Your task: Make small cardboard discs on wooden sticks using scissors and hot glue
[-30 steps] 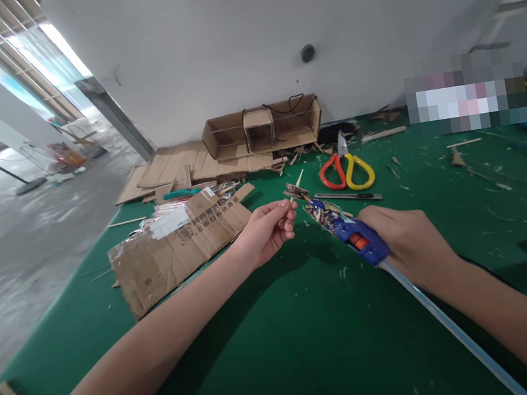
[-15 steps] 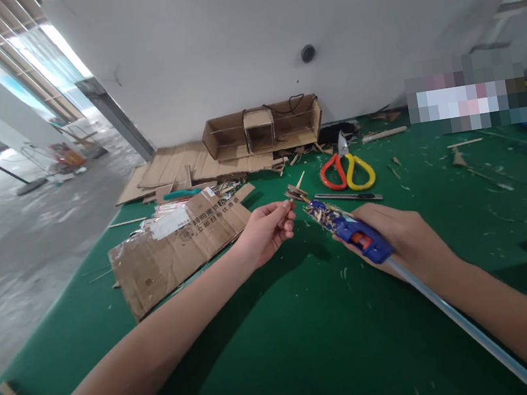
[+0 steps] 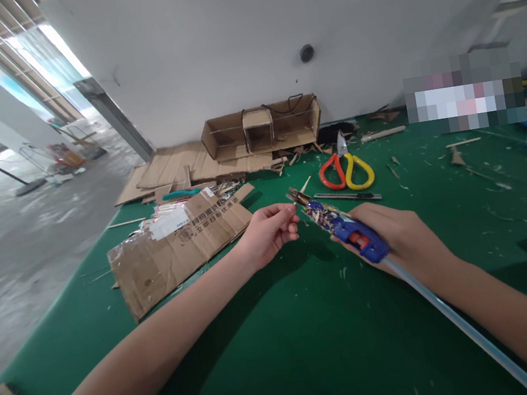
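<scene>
My right hand (image 3: 400, 233) is wrapped round a blue hot glue gun (image 3: 362, 241), whose front is crusted with wood and cardboard scraps. A long translucent glue stick (image 3: 460, 320) runs out of its back end. My left hand (image 3: 269, 233) is closed in a pinch on a small brown cardboard piece (image 3: 295, 194), its fingertips just left of the gun's nozzle. The piece lies right at the nozzle tip; whether the two touch I cannot tell. Both hands are above the green tabletop (image 3: 288, 359).
Beyond my hands lie scissors (image 3: 359, 171) with red and yellow handles and a utility knife (image 3: 348, 196). A printed cardboard sheet (image 3: 177, 250) lies on the left. Against the wall stands an open cardboard structure (image 3: 225, 138). Scraps and a white stick (image 3: 383, 134) are scattered around.
The small cardboard piece has turned at the nozzle and now lines up more with the gun. My left hand has shifted slightly right; the glue gun has barely moved.
</scene>
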`<control>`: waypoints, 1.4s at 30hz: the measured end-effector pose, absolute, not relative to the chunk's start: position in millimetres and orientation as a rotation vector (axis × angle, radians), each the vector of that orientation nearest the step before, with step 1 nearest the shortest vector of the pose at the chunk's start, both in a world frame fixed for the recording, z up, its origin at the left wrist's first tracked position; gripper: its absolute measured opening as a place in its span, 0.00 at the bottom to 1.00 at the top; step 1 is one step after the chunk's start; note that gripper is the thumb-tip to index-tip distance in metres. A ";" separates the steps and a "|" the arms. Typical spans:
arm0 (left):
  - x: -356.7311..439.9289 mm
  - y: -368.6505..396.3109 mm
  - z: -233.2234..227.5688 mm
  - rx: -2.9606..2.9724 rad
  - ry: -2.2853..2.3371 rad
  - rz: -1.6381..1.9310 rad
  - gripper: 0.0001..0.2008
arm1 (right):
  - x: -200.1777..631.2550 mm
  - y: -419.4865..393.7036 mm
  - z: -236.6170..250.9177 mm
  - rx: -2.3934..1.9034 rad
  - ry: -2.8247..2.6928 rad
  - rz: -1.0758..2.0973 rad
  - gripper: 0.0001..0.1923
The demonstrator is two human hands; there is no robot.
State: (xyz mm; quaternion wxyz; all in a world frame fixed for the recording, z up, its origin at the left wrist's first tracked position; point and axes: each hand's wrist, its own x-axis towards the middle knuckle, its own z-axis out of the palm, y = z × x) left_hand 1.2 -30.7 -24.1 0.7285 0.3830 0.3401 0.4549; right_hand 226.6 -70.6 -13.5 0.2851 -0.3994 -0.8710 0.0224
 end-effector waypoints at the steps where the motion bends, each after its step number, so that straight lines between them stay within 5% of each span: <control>1: 1.1 -30.8 -23.8 0.845 0.741 0.999 0.06 | 227.1 -70.1 -14.2 -1.070 -2.329 0.052 0.06; 42: 0.8 -30.7 -19.7 0.799 0.717 1.012 0.04 | 230.8 -64.5 -13.3 -1.115 -2.376 0.019 0.04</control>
